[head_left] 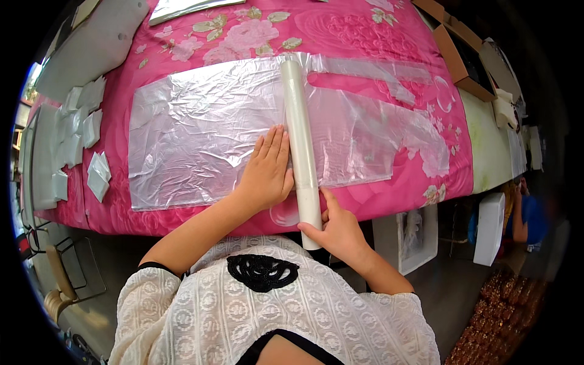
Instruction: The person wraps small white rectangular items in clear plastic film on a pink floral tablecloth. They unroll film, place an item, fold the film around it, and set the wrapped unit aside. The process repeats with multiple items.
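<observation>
A thin, clear plastic sheet (188, 134) lies spread and wrinkled on a pink flowered cloth (365, 27). Toward the right it splits into a narrow strip and a wider, ragged-ended part. Across it rests a long whitish roll (298, 115), pointing away from me, its near end reaching past the table edge. My left hand (266, 173) lies flat on the sheet, fingers together and stretched out along the roll's left side. At the near end, my right hand (340, 231) has its thumb on the roll and index finger against its right side.
Several folded clear-plastic packets (76, 125) sit at the left, with a smaller pile (98, 176) nearer the sheet. Open cardboard boxes (465, 64) stand at the far right. Below the table's right side is a white foam box (420, 237); another person (528, 213) is beyond it.
</observation>
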### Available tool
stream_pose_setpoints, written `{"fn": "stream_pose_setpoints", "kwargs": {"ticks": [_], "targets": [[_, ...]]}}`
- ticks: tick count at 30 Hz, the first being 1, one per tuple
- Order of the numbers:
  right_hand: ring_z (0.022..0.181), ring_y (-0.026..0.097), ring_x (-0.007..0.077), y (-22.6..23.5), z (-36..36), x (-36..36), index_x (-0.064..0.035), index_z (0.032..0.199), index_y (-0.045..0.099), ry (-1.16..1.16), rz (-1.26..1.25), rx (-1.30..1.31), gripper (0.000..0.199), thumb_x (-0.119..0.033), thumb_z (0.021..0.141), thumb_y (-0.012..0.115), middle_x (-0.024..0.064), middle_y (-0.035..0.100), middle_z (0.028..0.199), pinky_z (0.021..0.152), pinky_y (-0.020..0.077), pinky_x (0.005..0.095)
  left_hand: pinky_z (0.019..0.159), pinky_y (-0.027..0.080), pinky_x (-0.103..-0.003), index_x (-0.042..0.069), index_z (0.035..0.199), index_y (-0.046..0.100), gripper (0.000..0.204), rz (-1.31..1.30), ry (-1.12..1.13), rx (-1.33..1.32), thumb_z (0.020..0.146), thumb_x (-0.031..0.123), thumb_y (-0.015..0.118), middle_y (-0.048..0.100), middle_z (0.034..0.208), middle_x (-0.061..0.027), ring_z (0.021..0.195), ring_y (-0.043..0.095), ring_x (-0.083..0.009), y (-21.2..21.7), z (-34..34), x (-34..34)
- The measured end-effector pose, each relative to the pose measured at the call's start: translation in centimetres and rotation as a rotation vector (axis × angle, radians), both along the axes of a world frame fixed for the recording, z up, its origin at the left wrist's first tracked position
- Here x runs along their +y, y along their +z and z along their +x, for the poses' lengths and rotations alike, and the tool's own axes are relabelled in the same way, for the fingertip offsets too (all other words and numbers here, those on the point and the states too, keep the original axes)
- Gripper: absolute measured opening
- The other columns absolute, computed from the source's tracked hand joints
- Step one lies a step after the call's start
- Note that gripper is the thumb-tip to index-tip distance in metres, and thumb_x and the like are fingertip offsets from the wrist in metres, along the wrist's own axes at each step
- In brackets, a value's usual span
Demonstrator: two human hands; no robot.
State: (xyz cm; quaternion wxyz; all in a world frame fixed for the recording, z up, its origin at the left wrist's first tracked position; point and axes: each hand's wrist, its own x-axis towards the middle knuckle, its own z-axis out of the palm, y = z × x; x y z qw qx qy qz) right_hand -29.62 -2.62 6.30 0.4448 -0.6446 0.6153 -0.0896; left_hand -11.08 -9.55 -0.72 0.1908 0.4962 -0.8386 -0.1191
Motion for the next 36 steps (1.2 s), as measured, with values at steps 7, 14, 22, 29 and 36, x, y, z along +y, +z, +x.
{"fn": "stream_pose_setpoints", "kwargs": {"ticks": [7, 14, 22, 29, 36], "targets": [[0.071, 0.063, 0.0275, 0.4, 0.4, -5.5, 0.0046, 0.115, 0.051, 0.051, -0.218, -0.001, 0.058, -0.034, 0.076, 0.068, 0.0165, 0.063, 0.079, 0.065, 0.0492, 0.0349, 0.111, 0.010, -0.048, -0.015, 0.133, 0.024, 0.068, 0.007, 0.028, -0.051, 0.079, 0.022, 0.040, 0.022, 0.142, -0.0301, 0.136, 0.016, -0.0405, 0.1, -0.3, 0.2], [0.076, 0.060, 0.0162, -3.1, 3.8, -19.3, 0.0043, 0.109, 0.057, -0.113, -0.072, -0.290, 0.043, -0.031, 0.085, 0.060, 0.0098, 0.064, 0.089, 0.068, 0.0486, 0.0273, 0.111, 0.010, -0.048, -0.016, 0.133, 0.024, 0.068, 0.011, 0.032, -0.080, 0.079, 0.023, 0.040, 0.021, 0.142, -0.0311, 0.136, 0.016, -0.0413, -0.1, -0.5, 0.2], [0.084, 0.059, 0.0289, -5.4, 1.1, -31.2, -0.0028, 0.101, 0.049, -0.707, 0.221, -1.682, 0.030, -0.030, 0.089, 0.052, 0.0156, 0.059, 0.091, 0.071, 0.0484, 0.0404, 0.112, 0.008, -0.047, -0.017, 0.132, 0.025, 0.068, 0.013, 0.024, -0.057, 0.079, 0.023, 0.040, 0.022, 0.142, -0.0311, 0.136, 0.016, -0.0403, -0.2, -0.4, 0.1], [0.090, 0.057, 0.0342, 0.2, -21.4, -34.9, 0.0007, 0.109, 0.042, -1.066, -0.257, -1.689, 0.041, -0.036, 0.095, 0.032, 0.0199, 0.055, 0.105, 0.077, 0.0477, 0.0473, 0.111, 0.009, -0.047, -0.017, 0.131, 0.029, 0.067, -0.035, 0.023, -0.061, 0.080, 0.026, 0.039, 0.025, 0.141, -0.0310, 0.135, 0.018, -0.0402, -0.3, -0.7, 0.1], [0.099, 0.057, 0.0301, 5.2, -14.6, -32.8, -0.0030, 0.126, 0.035, -0.832, -0.454, -1.362, 0.039, -0.029, 0.097, 0.030, 0.0169, 0.054, 0.116, 0.078, 0.0478, 0.0436, 0.111, 0.009, -0.048, -0.017, 0.130, 0.030, 0.066, -0.020, 0.025, -0.056, 0.080, 0.026, 0.038, 0.026, 0.140, -0.0308, 0.135, 0.018, -0.0403, -0.1, -0.6, 0.2]]}}
